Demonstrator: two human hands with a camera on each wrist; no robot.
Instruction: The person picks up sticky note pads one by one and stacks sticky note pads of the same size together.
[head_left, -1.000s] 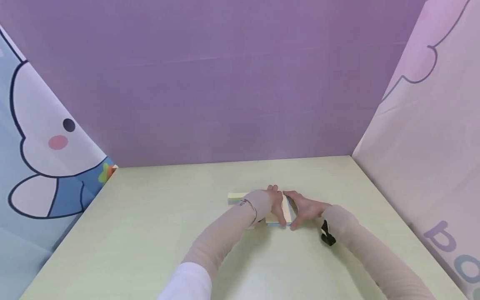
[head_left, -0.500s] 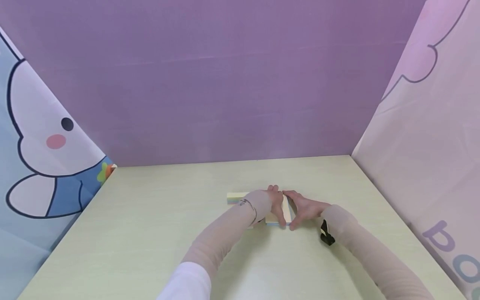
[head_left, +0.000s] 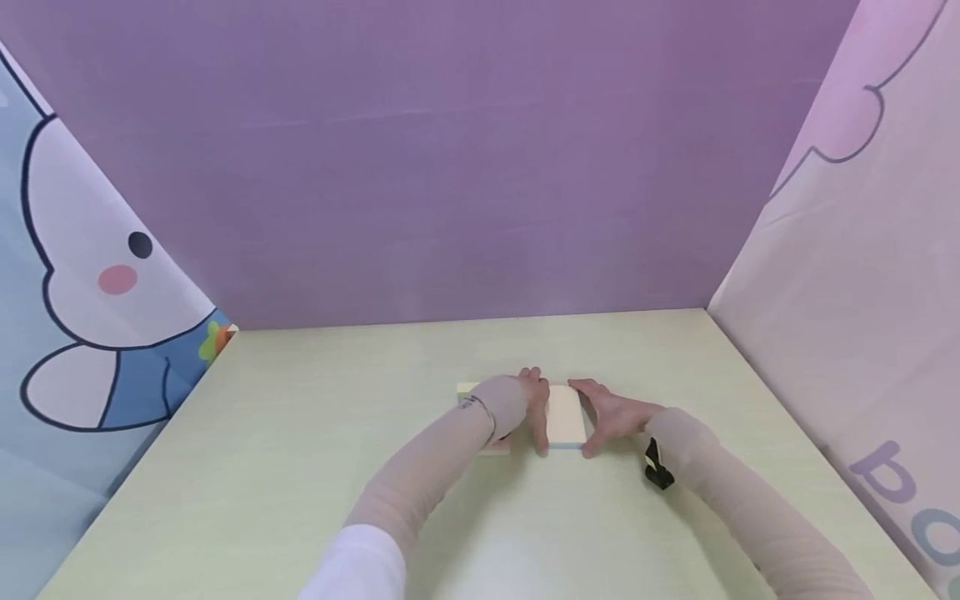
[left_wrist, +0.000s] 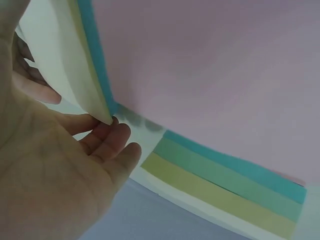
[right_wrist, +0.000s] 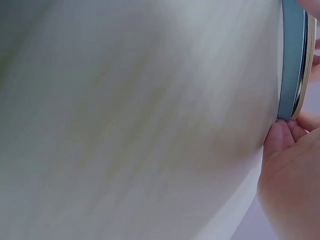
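A flat rectangular stack of what looks like coloured paper [head_left: 566,417], cream on top with a blue edge, lies on the table between both hands. My left hand [head_left: 534,408] holds its left side, thumb at the near end and fingers at the far end. From the right, my right hand [head_left: 611,417] spans the same stack, with thumb and forefinger at its corners. In the left wrist view, the fingertips [left_wrist: 122,137] touch the stack's lower corner. The right wrist view has the right hand's fingers [right_wrist: 280,135] at the end of the blue-green edge [right_wrist: 292,60].
A second stack of coloured layers [head_left: 467,388] lies left, mostly hidden by my left forearm; the left wrist view shows its pink top [left_wrist: 210,65] and turquoise, green and yellow edges [left_wrist: 225,177]. A purple backdrop [head_left: 465,167] stands behind the table [head_left: 322,433], with printed side panels [head_left: 862,292].
My left hand has shifted slightly left, uncovering more of the cream top. The cream-and-blue paper stack looks narrower and straighter now. My right hand has hardly moved.
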